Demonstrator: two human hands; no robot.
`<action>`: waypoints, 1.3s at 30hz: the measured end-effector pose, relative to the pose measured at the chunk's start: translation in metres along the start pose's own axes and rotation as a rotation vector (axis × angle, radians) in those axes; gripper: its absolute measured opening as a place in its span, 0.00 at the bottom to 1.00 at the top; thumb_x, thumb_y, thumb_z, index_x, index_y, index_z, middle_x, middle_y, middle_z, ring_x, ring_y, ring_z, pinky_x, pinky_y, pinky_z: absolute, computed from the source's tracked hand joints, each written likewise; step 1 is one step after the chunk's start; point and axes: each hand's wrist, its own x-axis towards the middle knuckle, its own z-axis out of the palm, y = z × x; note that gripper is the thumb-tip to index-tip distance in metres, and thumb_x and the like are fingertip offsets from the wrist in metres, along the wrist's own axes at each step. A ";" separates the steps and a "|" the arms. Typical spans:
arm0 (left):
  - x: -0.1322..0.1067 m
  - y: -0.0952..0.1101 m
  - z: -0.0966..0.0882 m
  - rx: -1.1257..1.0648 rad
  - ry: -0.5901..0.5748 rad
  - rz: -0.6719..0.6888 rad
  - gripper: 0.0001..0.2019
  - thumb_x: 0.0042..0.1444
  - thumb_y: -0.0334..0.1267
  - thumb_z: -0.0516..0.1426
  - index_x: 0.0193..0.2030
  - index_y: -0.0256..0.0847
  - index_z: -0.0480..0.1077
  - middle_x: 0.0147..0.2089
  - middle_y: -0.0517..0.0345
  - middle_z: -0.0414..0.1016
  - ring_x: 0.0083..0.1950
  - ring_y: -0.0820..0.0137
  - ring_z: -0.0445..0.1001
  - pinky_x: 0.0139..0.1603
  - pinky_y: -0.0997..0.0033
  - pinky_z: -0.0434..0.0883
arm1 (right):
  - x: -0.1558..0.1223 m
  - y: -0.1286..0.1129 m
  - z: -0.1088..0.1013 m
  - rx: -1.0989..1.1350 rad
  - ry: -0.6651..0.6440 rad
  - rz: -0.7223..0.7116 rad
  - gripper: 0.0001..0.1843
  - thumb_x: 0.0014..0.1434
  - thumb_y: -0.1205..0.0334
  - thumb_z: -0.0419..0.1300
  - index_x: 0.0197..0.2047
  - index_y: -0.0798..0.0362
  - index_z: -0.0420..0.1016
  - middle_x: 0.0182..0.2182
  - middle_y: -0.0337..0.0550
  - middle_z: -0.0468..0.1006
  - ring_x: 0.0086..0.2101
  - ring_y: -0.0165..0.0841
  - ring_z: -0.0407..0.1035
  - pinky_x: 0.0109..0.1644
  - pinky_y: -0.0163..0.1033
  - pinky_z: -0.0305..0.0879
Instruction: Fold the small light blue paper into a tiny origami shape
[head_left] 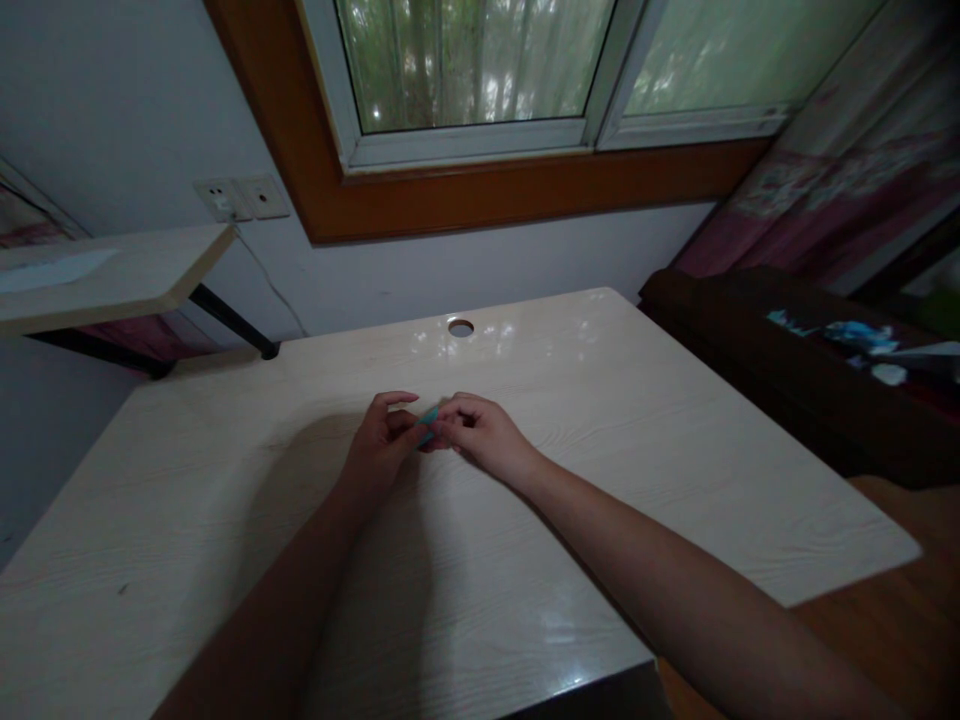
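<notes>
Both my hands meet over the middle of a pale wooden desk [225, 500]. My left hand [382, 445] and my right hand [480, 432] pinch a small teal object [429, 416] between their fingertips. Only a sliver of the teal thing shows between the fingers, so I cannot tell what it is. Both hands have curled fingers and rest on or just above the desk top.
A round cable hole [460, 327] sits near the desk's far edge. A small shelf [112, 275] stands at the left under a wall socket [240, 197]. Dark wooden furniture [787, 370] with small items lies to the right, below a curtain. A window is above.
</notes>
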 end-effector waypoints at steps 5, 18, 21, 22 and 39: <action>0.000 0.001 0.000 -0.010 0.013 -0.004 0.21 0.54 0.40 0.65 0.51 0.42 0.62 0.30 0.63 0.77 0.32 0.70 0.79 0.38 0.68 0.76 | 0.000 -0.001 -0.001 0.027 -0.022 0.033 0.08 0.54 0.59 0.66 0.35 0.54 0.78 0.22 0.34 0.68 0.23 0.25 0.61 0.27 0.32 0.57; 0.002 -0.001 -0.001 0.064 0.057 0.021 0.17 0.55 0.43 0.64 0.47 0.41 0.65 0.31 0.60 0.80 0.33 0.69 0.80 0.39 0.68 0.76 | 0.001 -0.005 0.000 0.026 0.006 0.065 0.12 0.53 0.57 0.66 0.38 0.56 0.79 0.27 0.41 0.77 0.27 0.28 0.67 0.30 0.33 0.59; 0.002 -0.001 -0.001 0.071 0.048 -0.001 0.15 0.55 0.43 0.64 0.45 0.41 0.66 0.32 0.60 0.80 0.34 0.68 0.80 0.41 0.66 0.77 | 0.001 -0.005 0.000 0.073 -0.003 0.061 0.11 0.55 0.57 0.64 0.37 0.56 0.78 0.28 0.42 0.79 0.28 0.29 0.69 0.32 0.34 0.61; 0.002 -0.002 -0.001 0.073 0.042 -0.006 0.15 0.55 0.43 0.64 0.44 0.41 0.66 0.33 0.59 0.80 0.34 0.68 0.80 0.41 0.65 0.77 | 0.001 -0.005 0.000 0.093 -0.003 0.059 0.10 0.55 0.57 0.64 0.36 0.56 0.78 0.28 0.42 0.79 0.28 0.30 0.70 0.33 0.35 0.62; 0.005 0.001 -0.008 0.350 0.140 0.059 0.06 0.56 0.41 0.62 0.34 0.40 0.74 0.26 0.63 0.73 0.28 0.73 0.71 0.31 0.75 0.69 | 0.001 0.003 0.000 -0.080 0.057 0.004 0.08 0.57 0.59 0.60 0.35 0.55 0.76 0.29 0.40 0.75 0.29 0.29 0.66 0.35 0.36 0.63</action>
